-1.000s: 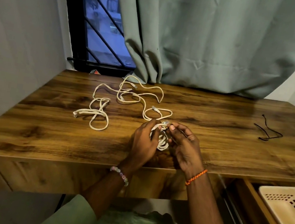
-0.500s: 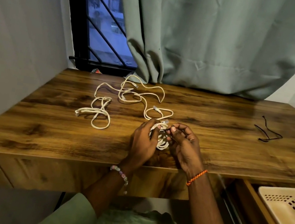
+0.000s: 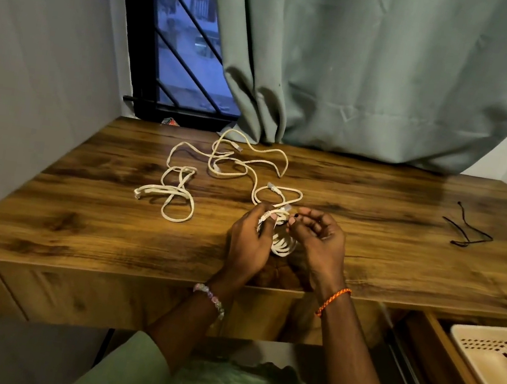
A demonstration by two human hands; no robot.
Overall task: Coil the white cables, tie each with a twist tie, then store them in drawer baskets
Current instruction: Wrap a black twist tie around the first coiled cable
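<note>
- Since a second ago barely anything has shifted: both hands are a touch higher over the coil, and the loose cables and black ties lie where they did.
- Biggest thing first: the surface (image 3: pixel 367 256) carries it all, with an open drawer and its cream basket (image 3: pixel 466 335) at the lower right of the frame. If the bundle gets dropped near the front edge it could slide off and miss the basket entirely.
- Loose white cables (image 3: pixel 216 170) sprawl across the upper left of the surface, and one strand loops right up beside the hands. My guess is that it could snag in the coil and get tied in by mistake.
- Coiled cable (image 3: pixel 282 244) sits at the centre, between both hands, its lower loops showing under them. It looks springy, so any slack and the loops could fan open before the tie bites.
- Left hand (image 3: pixel 248 240) has its grip clamped round the coil, with a connector end poking out at the thumb. If that end slips, the outer loop probably unwinds.
- Right hand (image 3: pixel 317 240) is curled, fingertips pinching something small and dark at the top of the coil, likely the tie, though it's too tiny to be sure.
- Spare black ties (image 3: pixel 468 231) lie far right, well apart from the hands, so a fumbled tie means letting go to reach.
</note>
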